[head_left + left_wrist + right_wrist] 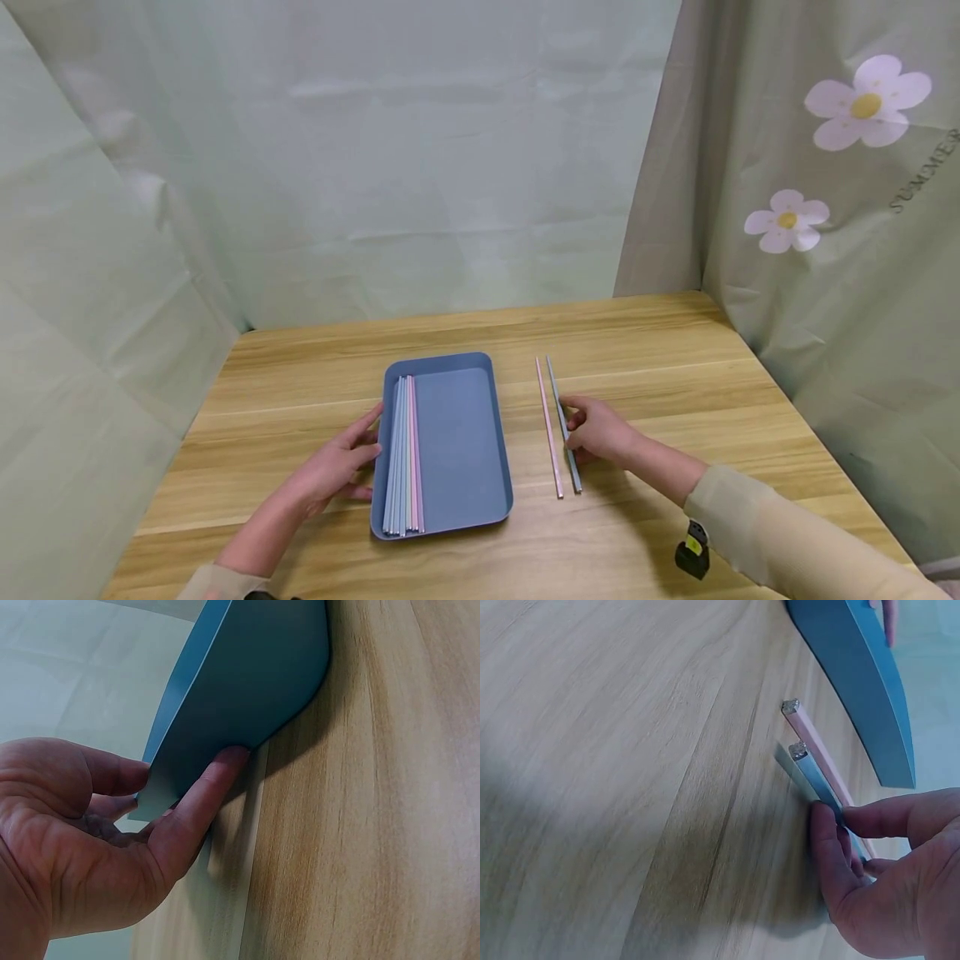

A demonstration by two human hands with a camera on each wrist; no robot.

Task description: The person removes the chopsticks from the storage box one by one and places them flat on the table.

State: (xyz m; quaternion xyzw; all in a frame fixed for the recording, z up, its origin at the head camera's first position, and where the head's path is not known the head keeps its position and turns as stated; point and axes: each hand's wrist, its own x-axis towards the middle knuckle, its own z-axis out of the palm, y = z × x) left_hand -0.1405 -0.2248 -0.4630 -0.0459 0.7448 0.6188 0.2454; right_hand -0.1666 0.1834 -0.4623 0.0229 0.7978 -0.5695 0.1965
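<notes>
In the head view, a blue-grey rectangular tray (461, 450) lies on the wooden table with several pale blue and pink chopsticks (405, 458) lined up along its left side. My left hand (333, 467) rests against the tray's left outer wall, fingers spread; in the left wrist view a straight fingertip (232, 756) touches low on that wall. To the tray's right, my right hand (600, 429) pinches a blue chopstick (554, 383) between thumb and fingers. A pink chopstick (549, 429) lies just left of it. The right wrist view shows both square, glittery chopstick ends side by side.
Pale curtains (450, 167) hang behind the table (637, 350) and on both sides, the right one printed with white flowers (787, 221). A dark wrist device (693, 550) hangs below the right sleeve (750, 517).
</notes>
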